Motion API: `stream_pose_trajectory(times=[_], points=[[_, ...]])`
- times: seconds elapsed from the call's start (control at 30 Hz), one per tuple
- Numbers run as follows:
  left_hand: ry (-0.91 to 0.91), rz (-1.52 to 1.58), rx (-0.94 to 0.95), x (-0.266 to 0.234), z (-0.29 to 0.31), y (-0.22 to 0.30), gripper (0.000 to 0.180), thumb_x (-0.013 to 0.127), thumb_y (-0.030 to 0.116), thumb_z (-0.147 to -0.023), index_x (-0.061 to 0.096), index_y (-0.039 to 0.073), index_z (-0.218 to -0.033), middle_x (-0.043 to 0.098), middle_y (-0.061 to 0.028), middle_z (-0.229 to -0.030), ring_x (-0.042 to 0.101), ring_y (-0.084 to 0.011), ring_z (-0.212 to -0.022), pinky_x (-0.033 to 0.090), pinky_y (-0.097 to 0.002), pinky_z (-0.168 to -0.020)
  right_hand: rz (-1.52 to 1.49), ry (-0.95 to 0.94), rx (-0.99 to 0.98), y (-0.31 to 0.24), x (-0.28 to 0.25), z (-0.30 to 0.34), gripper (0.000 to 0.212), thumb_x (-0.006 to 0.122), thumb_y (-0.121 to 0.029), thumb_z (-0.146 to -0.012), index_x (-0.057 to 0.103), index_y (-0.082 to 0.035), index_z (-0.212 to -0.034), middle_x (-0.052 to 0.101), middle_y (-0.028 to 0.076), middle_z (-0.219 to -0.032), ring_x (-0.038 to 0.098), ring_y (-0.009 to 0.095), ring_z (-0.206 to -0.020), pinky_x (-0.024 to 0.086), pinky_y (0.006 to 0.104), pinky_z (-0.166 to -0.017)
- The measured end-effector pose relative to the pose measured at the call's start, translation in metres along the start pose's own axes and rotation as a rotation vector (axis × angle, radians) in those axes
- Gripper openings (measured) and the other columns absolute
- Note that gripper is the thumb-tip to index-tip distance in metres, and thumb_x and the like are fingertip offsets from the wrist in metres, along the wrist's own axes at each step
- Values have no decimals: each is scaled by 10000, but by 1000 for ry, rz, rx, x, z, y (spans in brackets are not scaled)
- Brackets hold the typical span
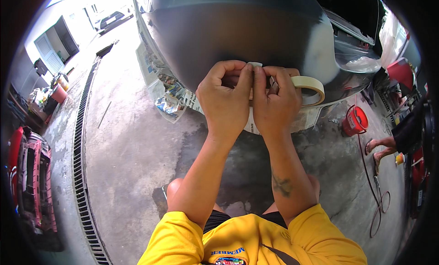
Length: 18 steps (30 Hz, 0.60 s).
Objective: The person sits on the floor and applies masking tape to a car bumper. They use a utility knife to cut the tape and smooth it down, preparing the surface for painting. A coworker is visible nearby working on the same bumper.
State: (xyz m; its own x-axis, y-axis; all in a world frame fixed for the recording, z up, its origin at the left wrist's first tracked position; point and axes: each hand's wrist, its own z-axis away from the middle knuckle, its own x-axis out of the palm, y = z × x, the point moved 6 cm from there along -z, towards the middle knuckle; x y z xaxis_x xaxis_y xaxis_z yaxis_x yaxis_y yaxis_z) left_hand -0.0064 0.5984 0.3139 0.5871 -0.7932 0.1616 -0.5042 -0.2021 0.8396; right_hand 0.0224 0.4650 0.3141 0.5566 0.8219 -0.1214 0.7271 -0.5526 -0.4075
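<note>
The left hand (pixel 226 100) is pinching a small white piece (pixel 256 64) between its thumb and curled forefinger, and the right hand (pixel 276 102) is pinching the same piece from the other side, its thumb tip standing just beside the left one. The white piece is showing just past the two thumb tips (most of it is hiding behind them), in front of a dark, curved vehicle panel (pixel 238 31). A pale roll of tape (pixel 313 83) is sitting against the right hand's outer side, its ring jutting out to the right; how the fingers are gripping it is hidden. Farther right and up, a white patch (pixel 322 50) is covering part of the panel. Sheets of newspaper (pixel 167 93) are hanging along the panel's left and lower edge. On the concrete floor (pixel 128 141), a red bucket (pixel 354 123) is standing to the right, near the bare legs (pixel 384 143) of another person. A thin hose (pixel 379 205) is looping below them. To the left, a long drain grate (pixel 80 173) is running along the floor, and a reddish vehicle part (pixel 36 182) is lying beyond it.
</note>
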Motion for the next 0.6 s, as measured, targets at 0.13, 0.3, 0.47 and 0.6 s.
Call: stream_pose_trajectory(times=[0.13,0.3,0.47,0.6], points=[[2,-11,13,1,0,-1,164,832,96,-973,780,-52,-1022,788,-74,-887,707,-79,-762,559,-223,-672,-11,13,-3,-1,-1,0,145,854,-185,-926,725,-119,-934,650,30,-894,675,228,-728,506,376,-598],[27,17,6,0,-1,-8,168,834,95,-979,774,-52,-1031,791,-82,-899,717,-85,-777,577,-223,-678,-3,25,-25,-1,3,1,146,855,-186,-920,723,-126,-934,652,33,-893,676,244,-713,507,385,-593],[27,11,8,3,-1,-8,167,837,97,-979,773,-50,-1025,791,-82,-899,716,-83,-771,581,-223,-674,15,33,-29,0,1,0,153,857,-197,-920,719,-130,-932,653,34,-893,677,253,-707,507,392,-591],[40,12,13,3,0,-7,164,836,98,-980,772,-48,-1016,789,-78,-890,712,-80,-760,575,-221,-658,15,32,-24,-1,0,-1,157,857,-203,-922,718,-129,-932,654,35,-894,680,258,-716,507,395,-592]])
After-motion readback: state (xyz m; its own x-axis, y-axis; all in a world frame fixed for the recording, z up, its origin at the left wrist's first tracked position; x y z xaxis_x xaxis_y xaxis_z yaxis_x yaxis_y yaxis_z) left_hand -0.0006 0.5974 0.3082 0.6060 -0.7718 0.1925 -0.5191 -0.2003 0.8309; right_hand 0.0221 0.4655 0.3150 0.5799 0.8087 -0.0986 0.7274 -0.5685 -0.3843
